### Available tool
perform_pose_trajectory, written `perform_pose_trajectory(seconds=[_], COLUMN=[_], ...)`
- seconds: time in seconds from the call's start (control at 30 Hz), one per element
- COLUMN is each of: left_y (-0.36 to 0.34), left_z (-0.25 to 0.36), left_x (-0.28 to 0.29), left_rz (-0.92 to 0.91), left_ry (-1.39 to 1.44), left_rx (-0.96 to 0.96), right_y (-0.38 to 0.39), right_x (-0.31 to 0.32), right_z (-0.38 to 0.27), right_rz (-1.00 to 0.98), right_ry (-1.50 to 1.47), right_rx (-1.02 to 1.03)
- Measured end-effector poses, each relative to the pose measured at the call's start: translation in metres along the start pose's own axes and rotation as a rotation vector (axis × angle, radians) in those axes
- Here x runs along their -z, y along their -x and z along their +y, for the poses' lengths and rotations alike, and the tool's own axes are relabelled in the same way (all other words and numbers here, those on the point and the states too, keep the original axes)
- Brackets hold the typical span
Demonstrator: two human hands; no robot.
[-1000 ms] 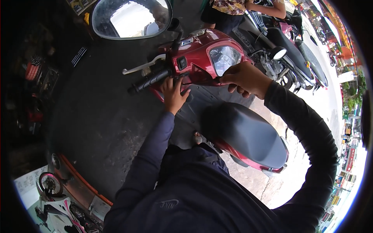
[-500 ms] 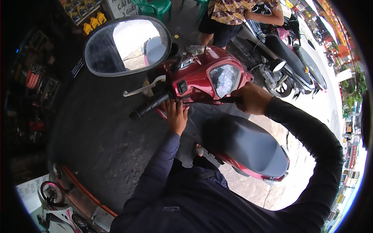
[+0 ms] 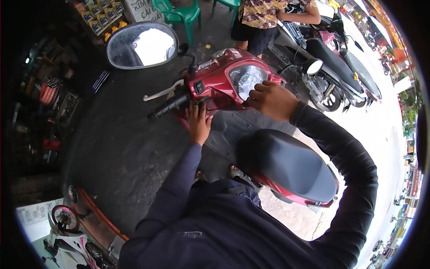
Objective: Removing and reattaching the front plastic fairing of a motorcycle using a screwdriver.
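Observation:
A red motor scooter stands in front of me, its handlebar cover (image 3: 219, 92) turned toward me. My left hand (image 3: 199, 124) lies with fingers stretched against the near side of that cover, just beside the black left handgrip (image 3: 170, 106). At the lower right edge of the instrument panel (image 3: 245, 80), my right hand (image 3: 273, 102) is closed, its knuckles up. What its fingers hold, if anything, is hidden beneath them. A brake lever (image 3: 163, 91) and a round-cornered mirror (image 3: 143, 46) stick out at the left.
The scooter's black seat (image 3: 286, 163) is to my right. Beyond the handlebar stands a person in a patterned shirt (image 3: 260, 12), near a parked motorcycle (image 3: 329, 85). Green chairs (image 3: 181, 15) and a rack of bottles (image 3: 101, 15) are at the back left. A pink-wheeled motorbike (image 3: 67, 219) is at lower left.
My right hand has moved left and up, from the cover's right end to the panel's lower edge. My left hand stays against the cover. The whole view has shifted slightly.

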State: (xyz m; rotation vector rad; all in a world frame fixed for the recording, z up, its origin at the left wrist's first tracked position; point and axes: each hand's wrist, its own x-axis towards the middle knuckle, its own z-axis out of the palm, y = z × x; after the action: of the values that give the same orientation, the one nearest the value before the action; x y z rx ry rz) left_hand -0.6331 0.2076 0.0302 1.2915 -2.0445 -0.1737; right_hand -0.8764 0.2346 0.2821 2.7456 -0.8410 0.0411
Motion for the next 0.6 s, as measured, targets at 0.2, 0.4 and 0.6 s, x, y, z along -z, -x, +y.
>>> perform_pose_trajectory(seconds=[0.2,0.4,0.6], left_y=[0.001,0.002,-0.002], left_z=[0.002,0.0,-0.004], left_x=[0.007,0.005,0.026], left_rz=[-0.054,-0.06,-0.113], left_ry=[-0.004,-0.016,0.003], left_rx=[0.019,-0.001,-0.005], right_y=[-0.016,-0.021,-0.022], right_x=[0.023,0.009,0.015], right_z=[0.004,0.024,0.018], right_rz=[-0.229,-0.188,-0.103], right_ry=[-1.109,0.132,-0.871], right_rx=[-1.309,0.079,-0.77])
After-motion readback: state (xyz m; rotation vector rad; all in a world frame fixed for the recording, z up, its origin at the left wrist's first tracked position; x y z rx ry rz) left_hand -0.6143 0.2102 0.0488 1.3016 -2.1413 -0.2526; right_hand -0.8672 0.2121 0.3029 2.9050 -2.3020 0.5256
